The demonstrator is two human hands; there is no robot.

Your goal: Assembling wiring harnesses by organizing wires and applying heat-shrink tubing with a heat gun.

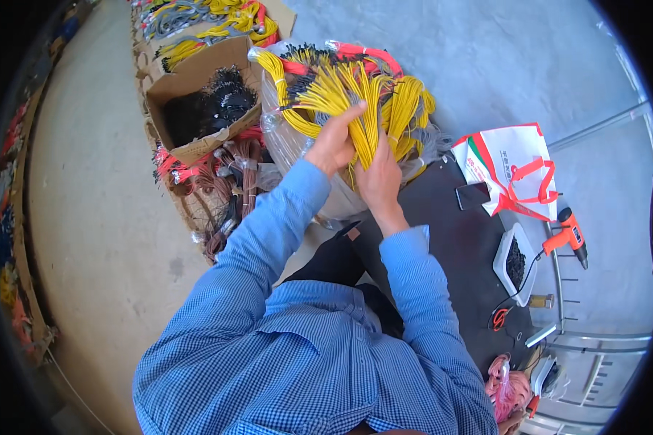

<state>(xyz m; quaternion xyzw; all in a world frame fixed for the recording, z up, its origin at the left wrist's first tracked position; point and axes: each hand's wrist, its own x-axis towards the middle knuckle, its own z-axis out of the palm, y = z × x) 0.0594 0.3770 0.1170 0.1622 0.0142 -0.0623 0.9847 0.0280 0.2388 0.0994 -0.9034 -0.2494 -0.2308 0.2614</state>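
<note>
A thick bundle of yellow wires (366, 98) is gripped between my two hands, its loose ends fanning out up and to the left. My left hand (335, 139) closes round the bundle's left side, thumb laid over the strands. Lower down and to the right, my right hand (379, 177) wraps the same bundle. Right behind it sits a large clear plastic bag (283, 156) heaped with more yellow wire coils (406, 109), red wires (370, 52) and black-tipped ends. Strands overlap there, so I cannot tell where the held bundle stops.
Left of the bag stands a cardboard box (189, 148) of black parts, with brown wire bundles (247, 174) below. On the dark tabletop (442, 225) at right are a phone (472, 196), a white-and-red bag (515, 163) and a white tray (504, 254). An orange heat gun (567, 235) hangs beside them.
</note>
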